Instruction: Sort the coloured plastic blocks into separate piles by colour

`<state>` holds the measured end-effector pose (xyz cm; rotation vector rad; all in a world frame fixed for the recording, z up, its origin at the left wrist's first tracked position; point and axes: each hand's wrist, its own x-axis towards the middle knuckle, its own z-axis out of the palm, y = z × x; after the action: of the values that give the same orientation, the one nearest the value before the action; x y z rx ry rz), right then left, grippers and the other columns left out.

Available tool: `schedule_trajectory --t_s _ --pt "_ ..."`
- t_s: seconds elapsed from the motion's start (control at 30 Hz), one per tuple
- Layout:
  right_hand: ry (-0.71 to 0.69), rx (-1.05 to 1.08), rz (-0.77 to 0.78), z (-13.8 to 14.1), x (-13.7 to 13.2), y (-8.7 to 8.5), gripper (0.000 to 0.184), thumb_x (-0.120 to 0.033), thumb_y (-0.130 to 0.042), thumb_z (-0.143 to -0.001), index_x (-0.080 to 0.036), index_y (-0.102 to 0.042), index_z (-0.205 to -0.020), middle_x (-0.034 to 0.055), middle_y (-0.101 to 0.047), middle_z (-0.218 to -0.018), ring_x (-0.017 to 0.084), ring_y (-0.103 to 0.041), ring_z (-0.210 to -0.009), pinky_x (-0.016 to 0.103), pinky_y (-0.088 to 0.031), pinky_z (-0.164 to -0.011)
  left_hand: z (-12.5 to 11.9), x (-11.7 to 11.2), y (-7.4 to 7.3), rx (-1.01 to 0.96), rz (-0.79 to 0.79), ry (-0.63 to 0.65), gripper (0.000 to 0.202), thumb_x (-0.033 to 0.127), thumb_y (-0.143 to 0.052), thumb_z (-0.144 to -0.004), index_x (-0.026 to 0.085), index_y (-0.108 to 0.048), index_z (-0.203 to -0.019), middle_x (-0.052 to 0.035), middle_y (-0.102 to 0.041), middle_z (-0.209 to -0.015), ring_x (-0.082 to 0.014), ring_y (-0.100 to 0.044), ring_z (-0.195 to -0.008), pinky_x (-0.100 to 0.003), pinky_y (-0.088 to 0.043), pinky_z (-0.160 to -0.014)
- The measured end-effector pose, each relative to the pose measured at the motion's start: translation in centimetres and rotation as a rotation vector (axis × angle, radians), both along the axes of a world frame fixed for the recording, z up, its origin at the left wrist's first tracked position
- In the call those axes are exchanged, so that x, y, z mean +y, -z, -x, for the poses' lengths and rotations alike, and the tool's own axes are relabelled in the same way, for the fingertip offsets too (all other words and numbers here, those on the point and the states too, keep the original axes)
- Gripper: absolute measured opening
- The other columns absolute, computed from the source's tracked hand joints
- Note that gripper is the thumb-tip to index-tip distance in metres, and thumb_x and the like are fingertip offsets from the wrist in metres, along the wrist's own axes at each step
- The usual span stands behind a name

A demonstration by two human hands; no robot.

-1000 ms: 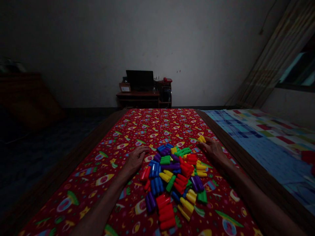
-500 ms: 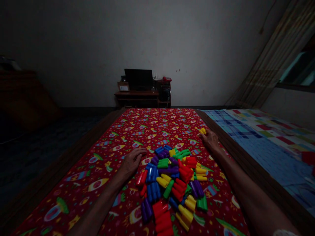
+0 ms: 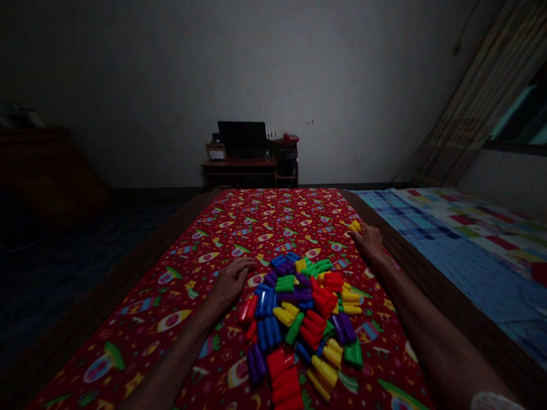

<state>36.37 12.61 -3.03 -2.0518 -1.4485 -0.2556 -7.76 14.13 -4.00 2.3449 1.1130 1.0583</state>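
Note:
A heap of plastic toy blocks in red, blue, green, yellow and purple lies on a red cloth (image 3: 171,296) printed with rockets. My left hand (image 3: 232,279) rests on the cloth just left of the heap, fingers stretched out and holding nothing. Beyond the heap to the right, my right hand (image 3: 368,239) pinches a small yellow block (image 3: 355,226) near the cloth's right edge. Closest to my left hand are a blue block (image 3: 265,302) and a red block (image 3: 248,309). A purple block (image 3: 344,328) and a green block (image 3: 353,353) lie at the heap's right side.
Past the cloth's far end, a dark monitor (image 3: 242,137) stands on a small desk (image 3: 239,164) against the wall. A bed with a blue and patchwork cover (image 3: 444,245) is to the right. A dark wooden cabinet (image 3: 47,171) stands at the left.
The view has shifted very slightly. My right hand still holds the yellow block in nearly the same place, and my left hand and the heap look unchanged.

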Motion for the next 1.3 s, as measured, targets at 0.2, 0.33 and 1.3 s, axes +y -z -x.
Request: schedule_trajectory --t_s 0.2,0.33,1.3 --pt "-0.101 0.114 -0.051 2.0 -1.1 -2.3 0.043 -0.040 -0.055 -0.083 -0.011 -0.068 -0.112 0.0178 -0.072 -0.100 0.029 -0.066 -0.092 0.039 -0.047 -0.082 -0.1 -0.2 -0.3 0.005 0.007 -0.011 0.031 0.028 -0.041 -0.088 0.021 -0.072 -0.091 -0.0074 -0.072 -0.105 -0.0215 -0.066 -0.100 -0.038 -0.054 -0.092" --pt "-0.541 0.400 0.075 7.5 -2.3 -4.6 0.034 -0.037 -0.054 -0.083 -0.017 -0.072 -0.105 0.0095 -0.075 -0.093 0.023 -0.069 -0.082 0.031 -0.051 -0.072 -0.1 -0.4 -0.6 0.017 0.023 -0.005 0.031 0.027 -0.042 -0.087 0.020 -0.072 -0.091 -0.0083 -0.072 -0.104 -0.0215 -0.066 -0.101 -0.038 -0.053 -0.093" --pt "-0.361 0.206 0.083 6.6 -3.4 -7.6 0.027 -0.025 -0.051 -0.085 -0.013 -0.073 -0.094 0.0105 -0.075 -0.091 0.021 -0.069 -0.083 0.027 -0.049 -0.073 -0.1 -0.5 -0.7 0.034 0.024 -0.004 0.033 0.029 -0.040 -0.088 0.019 -0.072 -0.093 -0.0084 -0.072 -0.104 -0.0218 -0.066 -0.101 -0.038 -0.053 -0.092"
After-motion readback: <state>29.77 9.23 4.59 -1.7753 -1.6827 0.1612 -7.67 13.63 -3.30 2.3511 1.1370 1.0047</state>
